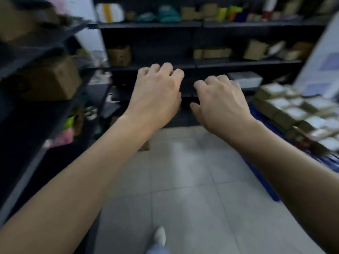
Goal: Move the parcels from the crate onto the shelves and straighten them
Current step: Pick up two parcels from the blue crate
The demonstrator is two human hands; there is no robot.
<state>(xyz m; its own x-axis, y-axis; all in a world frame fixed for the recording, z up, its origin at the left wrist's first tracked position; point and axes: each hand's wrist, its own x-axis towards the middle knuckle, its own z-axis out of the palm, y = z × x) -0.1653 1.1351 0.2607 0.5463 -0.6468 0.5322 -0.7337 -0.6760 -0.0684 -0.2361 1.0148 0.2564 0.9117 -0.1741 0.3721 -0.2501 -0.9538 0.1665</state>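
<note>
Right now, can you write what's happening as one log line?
left hand: empty, fingers curled | right hand: empty, fingers curled | parcels: stacked in blue crate on the right | shelves: ahead

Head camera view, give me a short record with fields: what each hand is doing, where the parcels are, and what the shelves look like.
left hand: raised in front of the shelves, fingers curled, holding nothing visible
right hand: raised beside it, fingers curled, holding nothing visible
parcels: many small packets with white labels, piled in the blue crate at right
shelves: dark, several levels, holding brown boxes and coloured packages
floor: pale tiles
image quality: motion blur, fine detail unclear
</note>
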